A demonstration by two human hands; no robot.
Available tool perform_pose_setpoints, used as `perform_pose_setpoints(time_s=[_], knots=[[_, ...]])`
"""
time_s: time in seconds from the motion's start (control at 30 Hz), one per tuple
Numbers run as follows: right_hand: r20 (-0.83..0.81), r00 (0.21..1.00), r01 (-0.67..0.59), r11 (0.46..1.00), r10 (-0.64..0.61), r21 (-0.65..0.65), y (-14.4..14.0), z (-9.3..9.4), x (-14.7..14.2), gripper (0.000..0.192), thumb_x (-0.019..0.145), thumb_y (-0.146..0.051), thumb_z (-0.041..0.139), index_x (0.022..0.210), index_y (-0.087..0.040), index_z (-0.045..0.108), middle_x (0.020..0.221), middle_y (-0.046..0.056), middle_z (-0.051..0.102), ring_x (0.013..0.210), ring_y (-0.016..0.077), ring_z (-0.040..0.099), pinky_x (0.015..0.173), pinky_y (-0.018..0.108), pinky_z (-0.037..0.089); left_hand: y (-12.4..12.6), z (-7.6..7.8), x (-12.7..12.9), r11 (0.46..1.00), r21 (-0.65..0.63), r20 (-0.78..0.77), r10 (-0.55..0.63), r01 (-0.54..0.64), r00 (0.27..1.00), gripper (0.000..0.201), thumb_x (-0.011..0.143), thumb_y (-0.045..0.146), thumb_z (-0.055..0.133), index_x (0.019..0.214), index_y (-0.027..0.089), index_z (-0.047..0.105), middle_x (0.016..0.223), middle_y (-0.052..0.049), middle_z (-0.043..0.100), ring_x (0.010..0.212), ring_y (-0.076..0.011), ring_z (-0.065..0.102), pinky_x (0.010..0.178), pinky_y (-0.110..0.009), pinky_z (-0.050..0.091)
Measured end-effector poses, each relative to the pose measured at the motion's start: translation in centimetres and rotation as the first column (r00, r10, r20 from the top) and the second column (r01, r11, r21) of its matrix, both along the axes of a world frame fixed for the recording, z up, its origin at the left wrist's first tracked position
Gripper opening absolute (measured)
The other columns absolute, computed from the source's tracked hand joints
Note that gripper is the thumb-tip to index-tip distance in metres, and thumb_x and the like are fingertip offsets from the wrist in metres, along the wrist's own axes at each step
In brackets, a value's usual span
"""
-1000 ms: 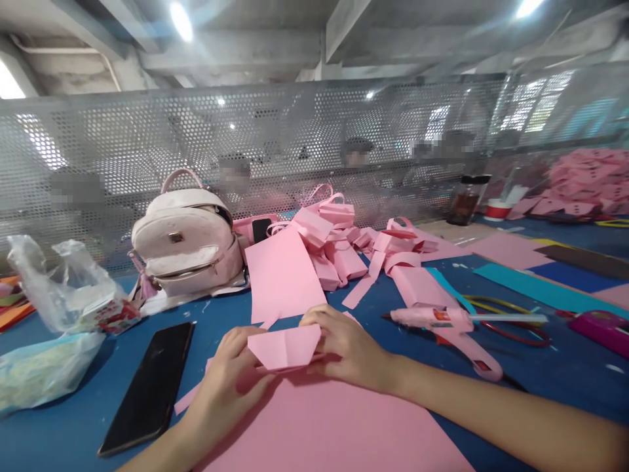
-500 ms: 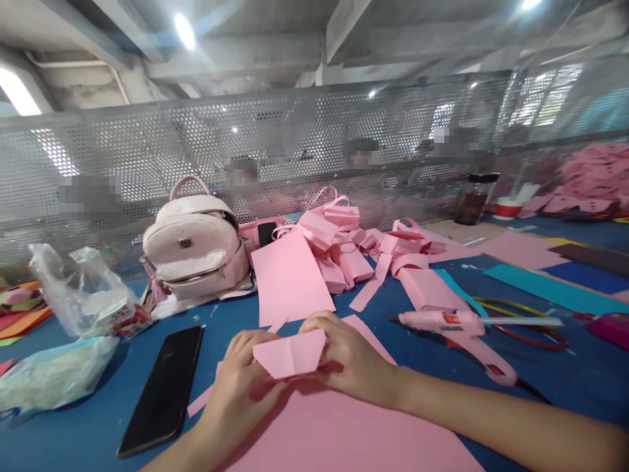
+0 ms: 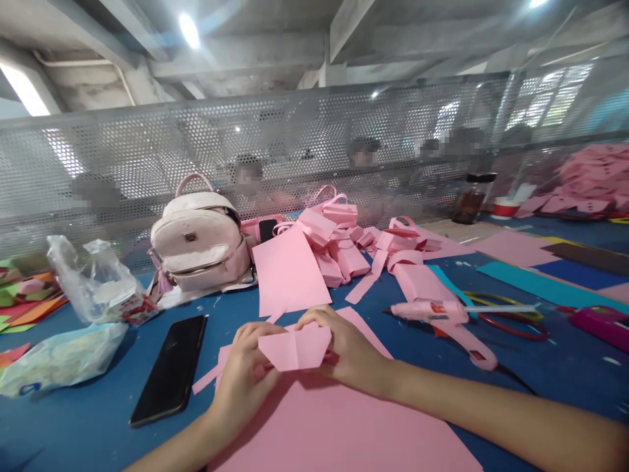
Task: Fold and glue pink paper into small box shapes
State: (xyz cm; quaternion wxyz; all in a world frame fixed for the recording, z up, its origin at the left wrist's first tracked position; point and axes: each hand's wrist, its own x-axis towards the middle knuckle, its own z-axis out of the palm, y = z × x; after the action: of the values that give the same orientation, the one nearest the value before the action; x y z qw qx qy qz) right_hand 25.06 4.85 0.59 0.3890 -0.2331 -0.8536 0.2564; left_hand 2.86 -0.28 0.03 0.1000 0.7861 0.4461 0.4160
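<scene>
A small folded piece of pink paper (image 3: pixel 295 349), creased down its middle, is held up between my two hands. My left hand (image 3: pixel 248 367) is closed on its left end, with the thumb beneath. At the right end, my right hand (image 3: pixel 341 347) pinches it, the fingertips partly hidden behind the paper. Below them lies a large pink sheet (image 3: pixel 339 426) on the blue table (image 3: pixel 88 432). A narrow pink strip (image 3: pixel 206 379) sticks out beside my left wrist. Farther back lies another pink sheet (image 3: pixel 292 272).
A black phone (image 3: pixel 170 370) and plastic bags (image 3: pixel 63 360) are at left, near a pale backpack (image 3: pixel 199 239). Folded pink paper pieces (image 3: pixel 339 239) are heaped behind. To the right lie a pink glue gun (image 3: pixel 432 311), scissors (image 3: pixel 515 318) and coloured strips. A perforated metal screen (image 3: pixel 299 124) stands behind.
The view has shifted slightly, so the table things appear a little moved. Both hands keep hold of the folded paper, which looks much the same.
</scene>
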Motion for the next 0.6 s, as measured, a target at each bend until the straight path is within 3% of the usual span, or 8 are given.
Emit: perform_pose_setpoints(time_s=[0.27, 0.47, 0.6], knots=[[0.046, 0.999, -0.008, 0.99, 0.001, 0.142, -0.34, 0.03, 0.47, 0.023, 0.086, -0.018, 0.075, 0.105, -0.022, 0.062, 0.107, 0.007, 0.063, 0.103, 0.0237, 0.056, 0.087, 0.035, 0.049, -0.66, -0.31, -0.71, 0.996, -0.068, 0.027, 0.063, -0.061, 0.998, 0.017, 0.087, 0.039, 0.071, 0.092, 0.024, 0.077, 0.11, -0.009, 0.072, 0.103, -0.0307, 0.063, 0.09, -0.049, 0.05], [0.088, 0.996, -0.018, 0.978, 0.0, 0.206, -0.31, -0.08, 0.44, 0.017, 0.083, -0.007, 0.073, 0.092, -0.021, 0.069, 0.106, 0.006, 0.061, 0.104, 0.0235, 0.055, 0.088, 0.036, 0.051, -0.83, -0.13, -0.59, 0.999, -0.016, -0.016, 0.028, -0.028, 0.999, 0.018, 0.09, 0.035, 0.066, 0.084, 0.023, 0.077, 0.111, -0.009, 0.072, 0.107, -0.0296, 0.061, 0.092, -0.047, 0.051], [0.079, 0.997, -0.007, 0.976, -0.01, 0.216, -0.24, -0.04, 0.53, 0.014, 0.085, -0.011, 0.075, 0.094, -0.021, 0.069, 0.106, 0.007, 0.062, 0.105, 0.0239, 0.055, 0.088, 0.037, 0.051, -0.75, -0.22, -0.72, 0.999, 0.025, -0.07, 0.03, -0.028, 0.997, 0.016, 0.09, 0.03, 0.065, 0.081, 0.023, 0.077, 0.113, -0.009, 0.071, 0.108, -0.0301, 0.06, 0.093, -0.049, 0.05]])
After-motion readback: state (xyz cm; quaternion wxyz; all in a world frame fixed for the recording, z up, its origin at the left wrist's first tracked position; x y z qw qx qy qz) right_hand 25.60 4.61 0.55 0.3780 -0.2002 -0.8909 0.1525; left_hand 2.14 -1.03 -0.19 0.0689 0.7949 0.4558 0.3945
